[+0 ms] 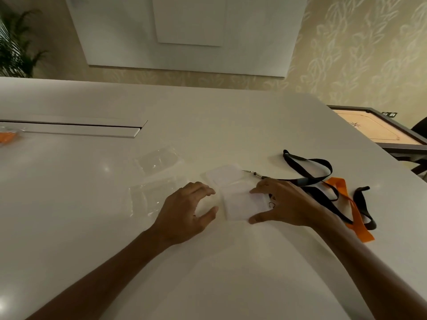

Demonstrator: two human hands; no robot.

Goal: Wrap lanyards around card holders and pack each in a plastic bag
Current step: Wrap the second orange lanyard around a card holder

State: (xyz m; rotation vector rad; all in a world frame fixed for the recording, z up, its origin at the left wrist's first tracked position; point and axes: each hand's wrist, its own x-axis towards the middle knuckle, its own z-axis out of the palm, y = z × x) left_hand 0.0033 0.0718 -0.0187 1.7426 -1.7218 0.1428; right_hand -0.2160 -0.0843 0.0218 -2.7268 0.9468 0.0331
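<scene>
Two clear card holders lie on the white table (208, 262), the near card holder (238, 204) overlapping the far card holder (225, 175). My right hand (284, 204) rests on the near holder's right edge, thumb at its front corner and fingertips on top. My left hand (187, 213) hovers just left of it, thumb and fingers spread in a C and holding nothing. A black lanyard (309, 174) runs from a metal clip (254, 173) at the far holder out to the right. An orange lanyard (353, 209) lies tangled with it. Clear plastic bags (157, 179) sit to the left.
A recessed slot (76, 129) runs across the table at the back left. Something orange in a plastic bag (9, 136) lies at the far left edge. A carrom board (379, 130) stands beyond the table's right edge. A plant (16, 40) is at the back left.
</scene>
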